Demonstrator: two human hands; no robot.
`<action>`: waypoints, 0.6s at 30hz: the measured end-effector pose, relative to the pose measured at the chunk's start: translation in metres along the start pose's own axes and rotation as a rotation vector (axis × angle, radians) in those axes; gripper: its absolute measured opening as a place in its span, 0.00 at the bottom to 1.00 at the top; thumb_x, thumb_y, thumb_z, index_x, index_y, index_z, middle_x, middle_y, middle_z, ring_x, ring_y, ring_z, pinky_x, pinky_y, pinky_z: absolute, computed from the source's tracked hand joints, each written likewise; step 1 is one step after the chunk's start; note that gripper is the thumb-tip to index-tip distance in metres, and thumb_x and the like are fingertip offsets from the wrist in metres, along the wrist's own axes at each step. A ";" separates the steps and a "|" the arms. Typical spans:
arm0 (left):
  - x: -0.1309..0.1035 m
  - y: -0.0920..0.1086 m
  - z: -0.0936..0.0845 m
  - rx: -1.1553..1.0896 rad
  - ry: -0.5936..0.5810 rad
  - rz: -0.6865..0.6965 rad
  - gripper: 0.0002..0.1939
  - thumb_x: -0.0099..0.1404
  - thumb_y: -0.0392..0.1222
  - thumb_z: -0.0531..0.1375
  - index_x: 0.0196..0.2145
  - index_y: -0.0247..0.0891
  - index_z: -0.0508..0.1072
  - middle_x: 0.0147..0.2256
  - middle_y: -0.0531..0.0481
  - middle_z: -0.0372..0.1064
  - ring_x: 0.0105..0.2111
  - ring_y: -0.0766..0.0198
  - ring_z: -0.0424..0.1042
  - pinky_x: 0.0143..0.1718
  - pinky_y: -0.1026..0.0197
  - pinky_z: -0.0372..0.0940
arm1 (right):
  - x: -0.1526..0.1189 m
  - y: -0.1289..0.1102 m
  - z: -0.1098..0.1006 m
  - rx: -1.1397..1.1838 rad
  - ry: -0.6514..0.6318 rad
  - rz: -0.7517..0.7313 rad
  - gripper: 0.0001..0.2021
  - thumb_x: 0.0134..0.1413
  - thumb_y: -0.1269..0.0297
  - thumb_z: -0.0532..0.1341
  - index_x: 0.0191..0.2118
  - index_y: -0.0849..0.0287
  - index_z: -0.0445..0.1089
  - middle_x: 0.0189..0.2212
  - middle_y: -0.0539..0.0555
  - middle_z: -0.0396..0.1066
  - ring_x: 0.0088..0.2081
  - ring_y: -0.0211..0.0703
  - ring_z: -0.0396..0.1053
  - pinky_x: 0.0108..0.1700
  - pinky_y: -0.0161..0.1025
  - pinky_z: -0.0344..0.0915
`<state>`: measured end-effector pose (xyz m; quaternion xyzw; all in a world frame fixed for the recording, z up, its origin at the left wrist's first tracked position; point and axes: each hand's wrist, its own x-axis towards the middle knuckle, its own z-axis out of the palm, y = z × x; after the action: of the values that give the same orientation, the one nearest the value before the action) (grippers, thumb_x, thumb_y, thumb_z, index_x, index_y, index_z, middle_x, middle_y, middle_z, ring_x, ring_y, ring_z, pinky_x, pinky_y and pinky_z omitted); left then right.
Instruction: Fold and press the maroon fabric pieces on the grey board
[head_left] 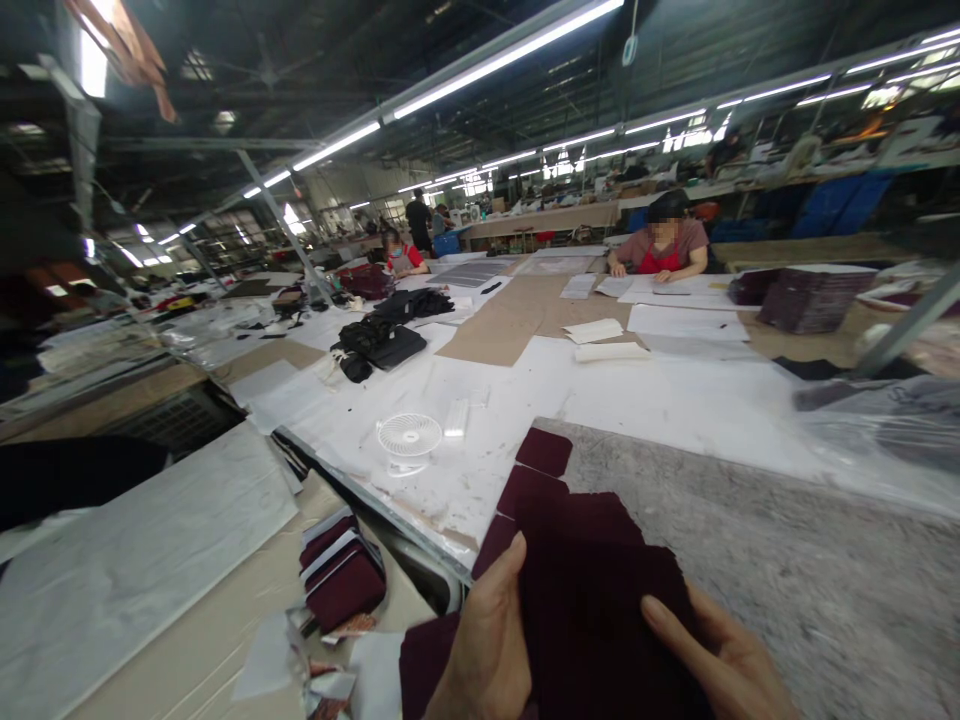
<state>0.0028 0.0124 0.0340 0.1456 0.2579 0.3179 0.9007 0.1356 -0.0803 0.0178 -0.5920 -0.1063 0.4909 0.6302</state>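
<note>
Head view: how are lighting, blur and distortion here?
Head view: bright ceiling tube lights glare white; the roof around them is dark. Wide-angle distortion bends the table edges. The right side is motion-blurred. Both hands, left hand and right hand, and the maroon fabric piece are reasonably sharp.

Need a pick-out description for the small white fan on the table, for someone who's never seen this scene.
Start at the long worktable covered in white paper that runs away from the camera. Just past the dark maroon fabric pieces held by the left hand and right hand, the small white fan lies on the paper. It is the only round, grilled thing there; a clear plastic box lies beside it.
</note>
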 end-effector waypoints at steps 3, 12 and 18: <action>-0.001 -0.001 0.001 0.024 -0.026 0.008 0.21 0.64 0.46 0.53 0.50 0.33 0.71 0.49 0.42 0.72 0.56 0.49 0.62 0.61 0.46 0.49 | 0.001 0.002 -0.001 -0.024 0.027 -0.019 0.23 0.41 0.54 0.68 0.46 0.55 0.73 0.49 0.54 0.72 0.55 0.55 0.64 0.59 0.47 0.60; -0.007 -0.013 -0.001 0.201 -0.086 0.083 0.24 0.49 0.34 0.68 0.46 0.37 0.74 0.41 0.43 0.76 0.50 0.48 0.69 0.57 0.47 0.56 | 0.009 0.010 -0.009 -0.141 0.015 -0.077 0.25 0.42 0.52 0.67 0.48 0.54 0.70 0.49 0.53 0.73 0.55 0.55 0.65 0.55 0.46 0.66; -0.005 -0.018 -0.007 0.276 -0.038 0.062 0.23 0.49 0.33 0.67 0.45 0.37 0.74 0.39 0.43 0.77 0.45 0.50 0.73 0.53 0.48 0.61 | 0.015 0.017 -0.020 -0.304 -0.024 -0.175 0.24 0.43 0.49 0.65 0.45 0.55 0.68 0.49 0.58 0.71 0.51 0.56 0.68 0.46 0.44 0.71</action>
<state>0.0041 -0.0034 0.0223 0.2819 0.2777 0.3044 0.8665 0.1488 -0.0846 -0.0091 -0.6633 -0.2379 0.4194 0.5723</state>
